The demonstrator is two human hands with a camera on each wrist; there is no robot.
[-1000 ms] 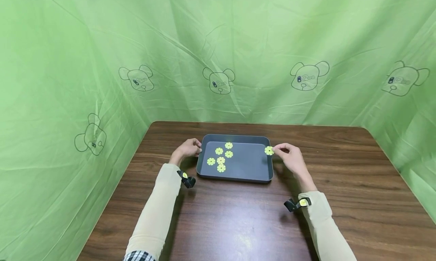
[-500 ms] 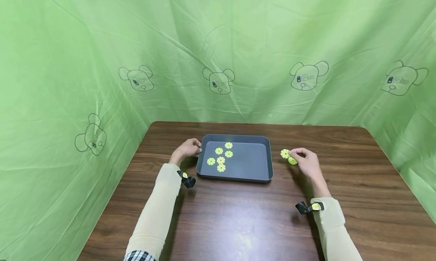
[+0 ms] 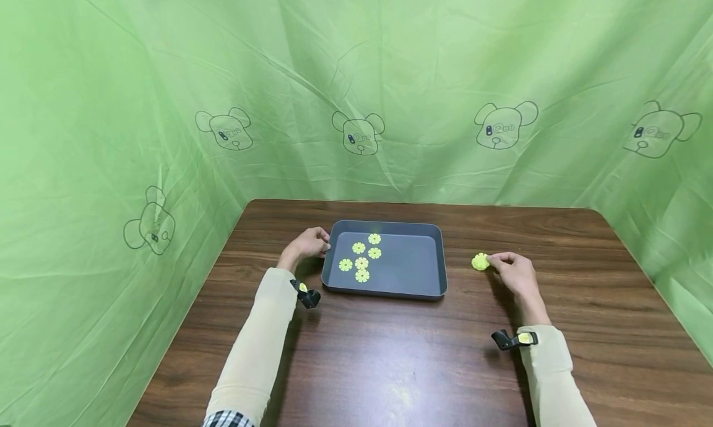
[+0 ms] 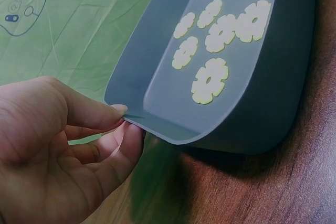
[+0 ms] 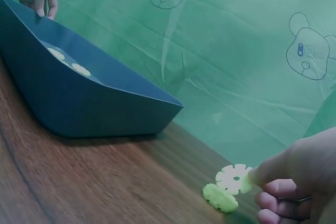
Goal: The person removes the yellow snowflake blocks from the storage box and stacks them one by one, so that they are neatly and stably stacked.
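My left hand (image 3: 309, 244) grips the left rim of a dark grey baking tray (image 3: 412, 266); in the left wrist view its thumb (image 4: 113, 113) lies over the rim with fingers below. Several yellow-green notched discs (image 4: 210, 81), flower-shaped with a small centre hole, lie flat in the tray's left half. To the right of the tray, my right hand (image 3: 515, 273) pinches one such notched disc (image 5: 234, 179) by its edge. That disc is tilted close over a small pile of like discs (image 5: 220, 198) on the table, overlapping the pile in the head view.
The brown wood-grain table (image 3: 356, 359) has a far edge close behind the tray. Green cloth (image 3: 434, 56) printed with bear-head outlines hangs behind and at both sides. Each sleeved forearm wears a strap with a black wrist camera (image 3: 307, 296).
My right hand has moved away from the tray's right rim, to the right and nearer, bringing its disc over the small pile. My left hand and the tray have stayed put.
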